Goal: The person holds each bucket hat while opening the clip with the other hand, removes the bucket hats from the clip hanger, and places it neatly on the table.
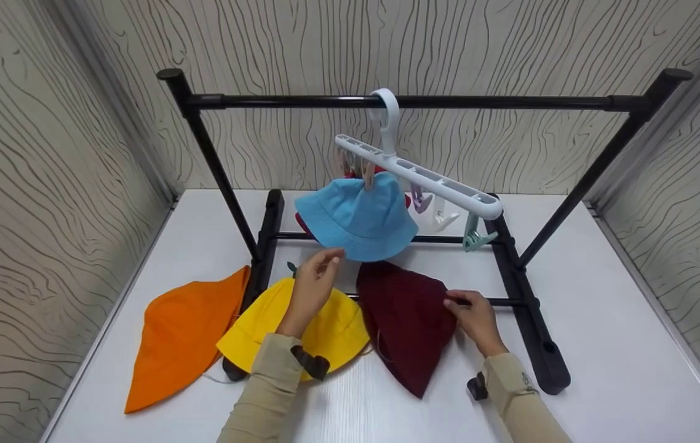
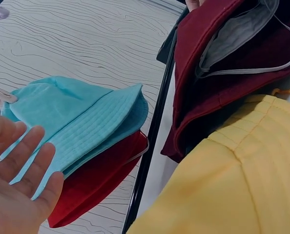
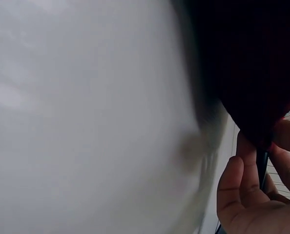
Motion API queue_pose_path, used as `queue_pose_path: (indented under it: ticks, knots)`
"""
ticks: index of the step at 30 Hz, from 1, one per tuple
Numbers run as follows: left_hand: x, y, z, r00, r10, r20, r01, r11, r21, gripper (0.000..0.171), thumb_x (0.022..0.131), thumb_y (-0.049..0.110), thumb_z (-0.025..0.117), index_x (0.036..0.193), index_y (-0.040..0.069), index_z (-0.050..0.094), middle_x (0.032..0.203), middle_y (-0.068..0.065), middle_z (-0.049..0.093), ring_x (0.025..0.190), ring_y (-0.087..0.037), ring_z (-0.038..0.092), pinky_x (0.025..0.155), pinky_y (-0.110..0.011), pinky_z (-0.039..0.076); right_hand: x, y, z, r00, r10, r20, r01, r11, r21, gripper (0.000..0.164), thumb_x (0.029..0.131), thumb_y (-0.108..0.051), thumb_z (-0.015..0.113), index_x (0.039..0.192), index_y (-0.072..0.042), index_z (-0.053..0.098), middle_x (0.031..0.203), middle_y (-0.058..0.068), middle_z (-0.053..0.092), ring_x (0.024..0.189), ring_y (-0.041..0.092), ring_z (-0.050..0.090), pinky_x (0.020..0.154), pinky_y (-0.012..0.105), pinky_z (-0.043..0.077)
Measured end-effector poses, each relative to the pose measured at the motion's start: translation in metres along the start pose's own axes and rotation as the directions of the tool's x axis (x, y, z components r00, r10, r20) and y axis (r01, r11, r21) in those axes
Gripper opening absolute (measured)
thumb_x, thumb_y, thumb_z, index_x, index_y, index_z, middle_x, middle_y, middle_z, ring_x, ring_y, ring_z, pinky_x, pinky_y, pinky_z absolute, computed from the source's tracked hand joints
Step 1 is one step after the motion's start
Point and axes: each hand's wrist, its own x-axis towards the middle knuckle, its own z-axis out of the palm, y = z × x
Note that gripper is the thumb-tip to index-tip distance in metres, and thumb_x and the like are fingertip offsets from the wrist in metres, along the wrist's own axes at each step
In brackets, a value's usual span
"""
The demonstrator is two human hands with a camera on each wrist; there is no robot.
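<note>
A maroon bucket hat (image 1: 408,323) is tilted up from the table, its crown edge pinched between the thumb and fingers of my right hand (image 1: 476,320). The right wrist view also shows those fingers (image 3: 230,183) on the dark cloth. My left hand (image 1: 313,286) is raised over a yellow bucket hat (image 1: 338,326), its loosely bent fingers holding nothing. Just above its fingertips hangs a light blue bucket hat (image 1: 356,215), clipped by a clothespin (image 1: 369,175) to a white clip hanger (image 1: 442,184). Behind the blue hat hangs a red hat (image 2: 103,178), mostly hidden.
The hanger hooks over the bar of a black rack (image 1: 510,103). Loose clips, including a green one (image 1: 476,235), dangle from its near end. An orange bucket hat (image 1: 187,338) lies at the left of the white table (image 1: 620,344), beside the rack's foot.
</note>
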Motion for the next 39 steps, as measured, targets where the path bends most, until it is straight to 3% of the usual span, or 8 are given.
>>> queue_pose_path:
  ticks: [10, 16, 20, 24, 31, 39]
  knots:
    - [0.007, 0.008, -0.003, 0.999, 0.008, -0.037, -0.008, 1.0, 0.003, 0.03, 0.101, 0.017, 0.048, 0.126, 0.004, 0.059, 0.126, -0.009, 0.063, 0.116, -0.023, 0.058, 0.101, -0.04, 0.048, 0.007, -0.008, -0.015, 0.991, 0.012, 0.13, -0.002, 0.997, -0.072, 0.032, 0.094, -0.022, 0.06, 0.117, 0.0, 0.067, 0.12, 0.019, 0.064, 0.109, 0.028, 0.058, 0.09, 0.034, 0.045]
    - [0.012, 0.014, -0.004, 0.994, 0.053, -0.095, -0.051, 0.998, 0.025, 0.031, 0.1, 0.015, 0.049, 0.127, 0.004, 0.058, 0.128, -0.009, 0.061, 0.119, -0.024, 0.056, 0.104, -0.042, 0.045, 0.014, -0.018, -0.027, 0.976, -0.057, 0.209, 0.094, 0.98, -0.174, 0.028, 0.093, -0.019, 0.061, 0.108, 0.003, 0.069, 0.109, 0.019, 0.069, 0.108, 0.032, 0.06, 0.093, 0.041, 0.045]
    - [0.016, 0.019, -0.006, 0.986, 0.105, -0.132, -0.1, 0.994, 0.04, 0.032, 0.099, 0.011, 0.051, 0.128, 0.001, 0.056, 0.129, -0.012, 0.059, 0.122, -0.027, 0.053, 0.106, -0.046, 0.042, 0.019, -0.029, -0.03, 0.978, -0.142, 0.155, 0.179, 0.95, -0.256, 0.024, 0.092, -0.016, 0.06, 0.1, 0.002, 0.072, 0.099, 0.017, 0.072, 0.097, 0.03, 0.064, 0.086, 0.04, 0.048]
    - [0.02, 0.023, -0.007, 0.977, 0.148, -0.151, -0.138, 0.988, 0.074, 0.036, 0.098, 0.01, 0.053, 0.132, 0.001, 0.053, 0.133, -0.014, 0.056, 0.125, -0.028, 0.05, 0.108, -0.048, 0.039, 0.024, -0.041, -0.028, 0.976, -0.207, 0.071, 0.218, 0.942, -0.255, 0.025, 0.093, -0.018, 0.059, 0.102, 0.001, 0.072, 0.098, 0.017, 0.072, 0.086, 0.026, 0.067, 0.076, 0.036, 0.051]
    - [0.027, 0.032, -0.012, 0.976, 0.168, -0.141, -0.153, 0.982, 0.114, 0.042, 0.099, 0.015, 0.053, 0.138, 0.002, 0.048, 0.138, -0.013, 0.053, 0.131, -0.028, 0.047, 0.113, -0.046, 0.035, 0.031, -0.062, -0.021, 0.96, -0.279, 0.016, 0.278, 0.95, -0.142, 0.033, 0.096, -0.022, 0.058, 0.118, 0.001, 0.066, 0.113, 0.02, 0.068, 0.105, 0.034, 0.064, 0.092, 0.047, 0.05]
    - [0.036, 0.043, -0.012, 0.97, 0.199, -0.141, -0.18, 0.974, 0.134, 0.043, 0.098, 0.016, 0.055, 0.138, 0.002, 0.048, 0.138, -0.014, 0.054, 0.132, -0.026, 0.047, 0.114, -0.045, 0.033, 0.039, -0.084, -0.013, 0.931, -0.361, -0.054, 0.359, 0.933, -0.032, 0.035, 0.095, -0.017, 0.061, 0.122, 0.005, 0.061, 0.12, 0.023, 0.064, 0.115, 0.035, 0.059, 0.1, 0.046, 0.046]
